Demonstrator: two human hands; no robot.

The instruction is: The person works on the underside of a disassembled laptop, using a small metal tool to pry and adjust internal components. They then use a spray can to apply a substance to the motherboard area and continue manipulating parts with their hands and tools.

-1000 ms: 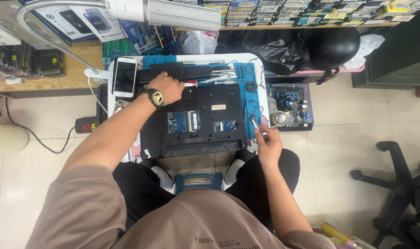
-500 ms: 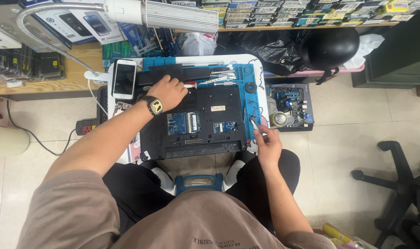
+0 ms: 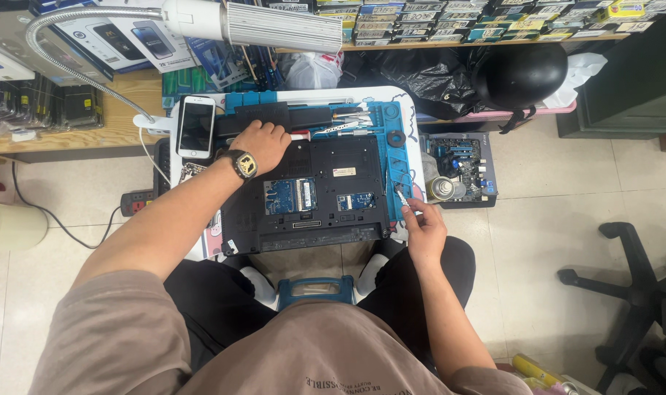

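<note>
A: Obs. 1, head view. Open laptop (image 3: 307,194) lies bottom-up on the small white counter (image 3: 406,99), over a blue work mat (image 3: 400,157). Base cover off; two blue boards exposed near its middle.

B: Left hand?

A: Left hand (image 3: 261,145) rests on the laptop's far left corner, fingers curled down over the edge. Wristwatch (image 3: 244,164) on that wrist. Whether that grip closes on anything, I cannot tell; the fingers hide what is under them.

B: Right hand?

A: Right hand (image 3: 423,229) sits at the laptop's near right corner, just beside the mat's edge. Its grip is narrow, pinched on a slim tool (image 3: 401,194) with a pale tip that points up and away from the person. Tool kind too small to tell.

B: Surroundings?

A: White phone (image 3: 197,126) lies face up on the counter's far left, just beside the left hand. Loose hand tools at the mat's far edge. A lamp (image 3: 274,25) on a gooseneck reaches over the counter from the left. On the floor to the right, a circuit board (image 3: 461,157) on a dark tray, with a small metal can (image 3: 440,189) at its near left. Black helmet (image 3: 518,73) further back. Office chair base (image 3: 626,292) well apart, far right.
</note>
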